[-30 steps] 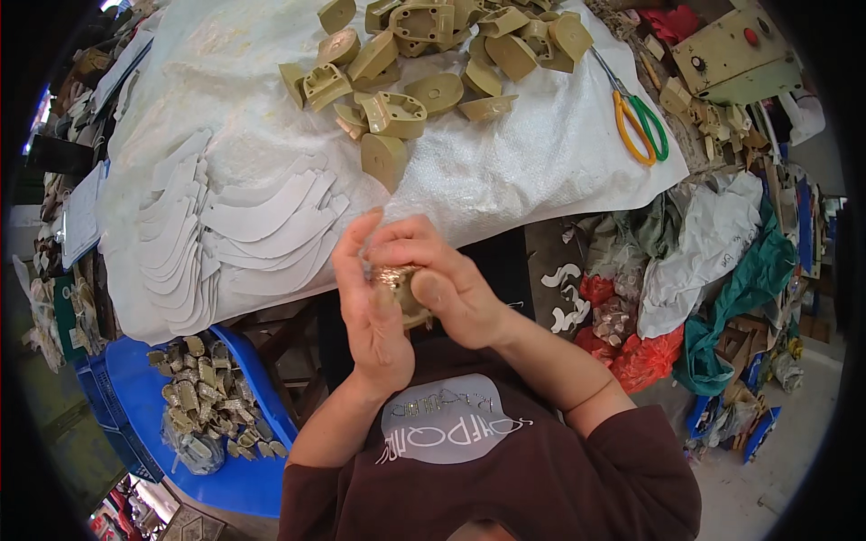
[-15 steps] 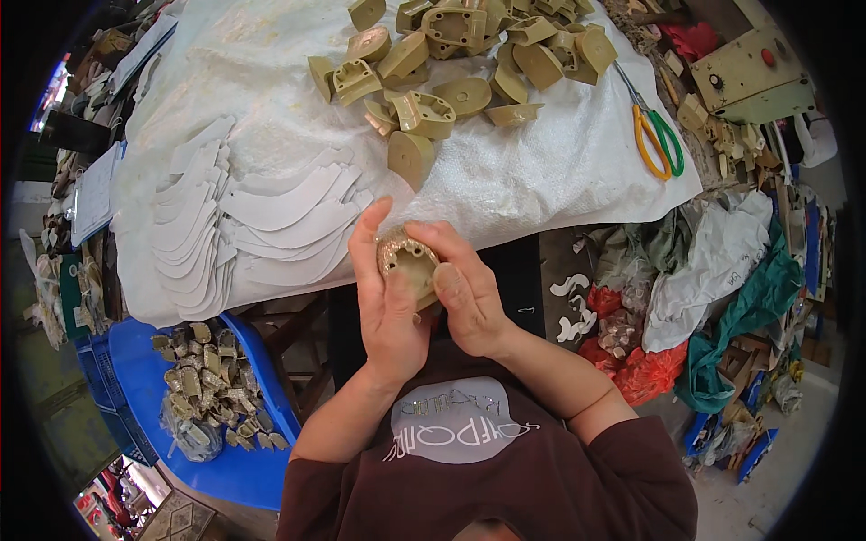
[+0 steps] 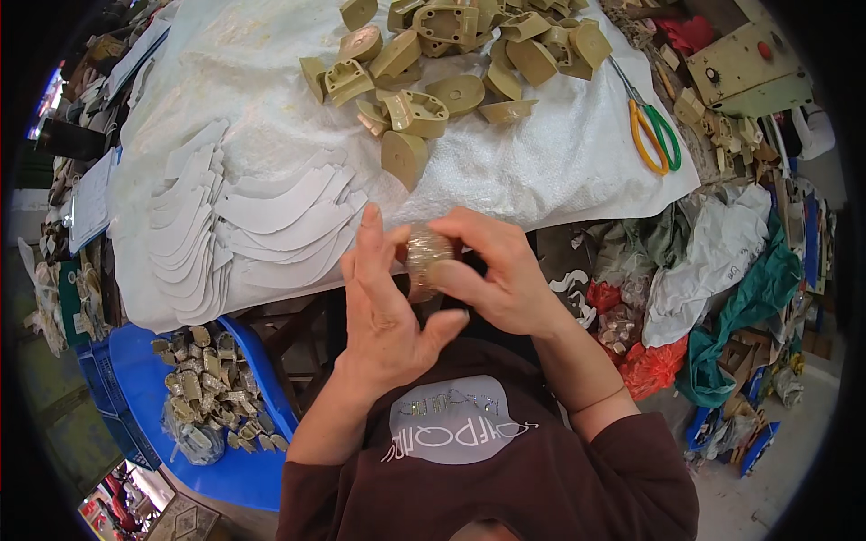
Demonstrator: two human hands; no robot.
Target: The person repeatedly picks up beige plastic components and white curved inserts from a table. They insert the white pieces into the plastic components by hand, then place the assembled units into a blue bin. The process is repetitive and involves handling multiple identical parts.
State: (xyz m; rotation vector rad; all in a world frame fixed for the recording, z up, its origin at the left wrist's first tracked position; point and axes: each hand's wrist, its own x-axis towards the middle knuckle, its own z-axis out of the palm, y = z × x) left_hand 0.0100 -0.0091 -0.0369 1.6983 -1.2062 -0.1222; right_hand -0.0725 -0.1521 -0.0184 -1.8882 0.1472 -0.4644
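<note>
Just in front of the table's near edge, my right hand [image 3: 501, 266] grips a shoe heel [image 3: 428, 261], thumb on its near face and fingers over the top. The heel's curved side is wrapped in a glittery gold covering and now faces up. My left hand [image 3: 383, 311] is beside it on the left, fingers stretched up and thumb apart; one fingertip seems to touch the heel. Beyond the hands lies a pile of bare beige heels [image 3: 403, 158]. Left of the hands, overlapping stacks of curved white pieces [image 3: 280, 203] rest on the white sheet [image 3: 244, 135].
Scissors [image 3: 649, 126] with orange and green handles lie at the table's right. Glittery covered heels [image 3: 212, 379] fill part of a blue chair [image 3: 221, 478] at lower left. A control box [image 3: 749, 72] stands far right, above plastic bags [image 3: 695, 270] on the floor side.
The heel has been turned from its hollow, holed face to its glittery side. My right hand has shifted right and up around it; my left thumb has come away.
</note>
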